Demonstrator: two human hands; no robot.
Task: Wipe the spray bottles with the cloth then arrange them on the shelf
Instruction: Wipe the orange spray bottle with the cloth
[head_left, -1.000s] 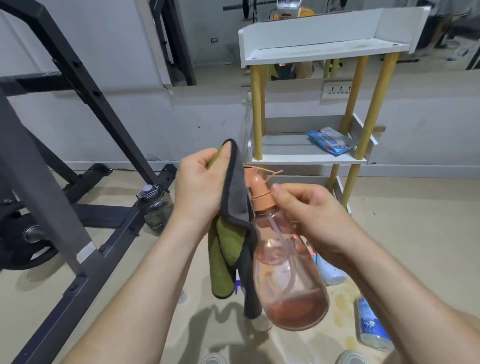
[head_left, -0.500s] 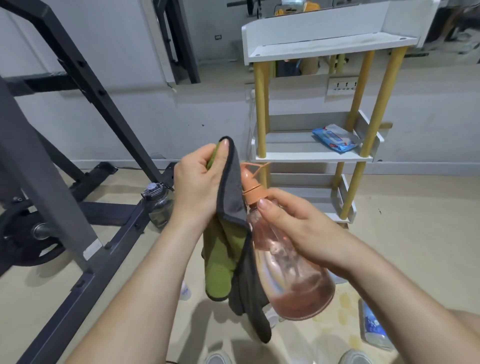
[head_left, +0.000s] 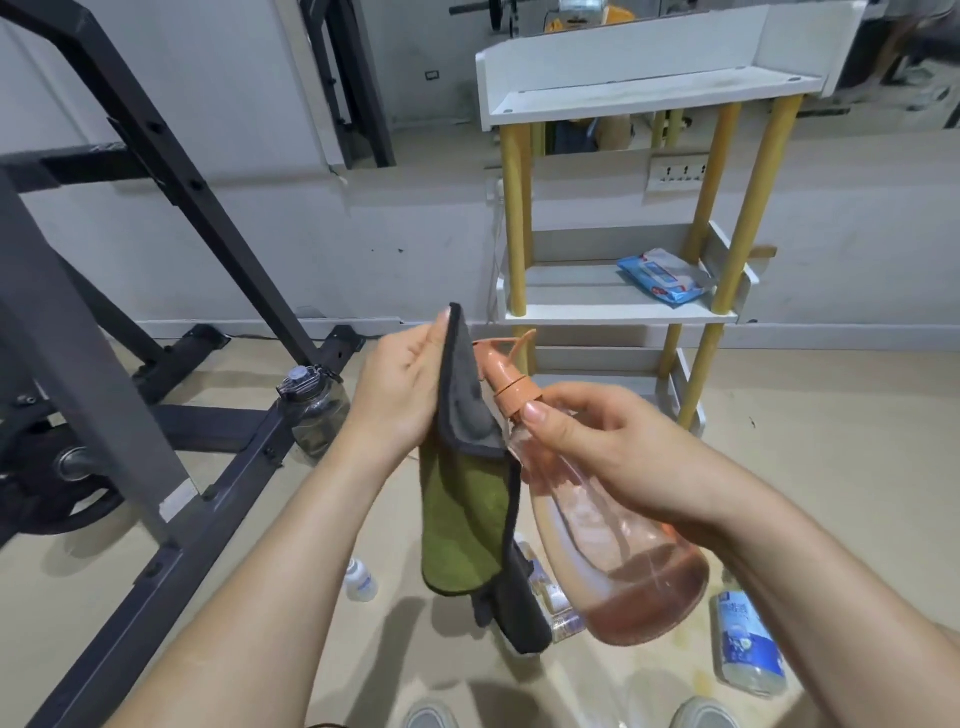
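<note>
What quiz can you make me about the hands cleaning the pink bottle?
1. True or false: the left hand holds the cloth.
2. What lies on the middle tier of the shelf? A: a blue wipes pack. B: a shoe. C: a green cup.
3. Fill in: the ___ hand grips the pink spray bottle.

Key: 1 true. 2 A. 3 right: the right hand is curled round the bottle just below its cap.
</note>
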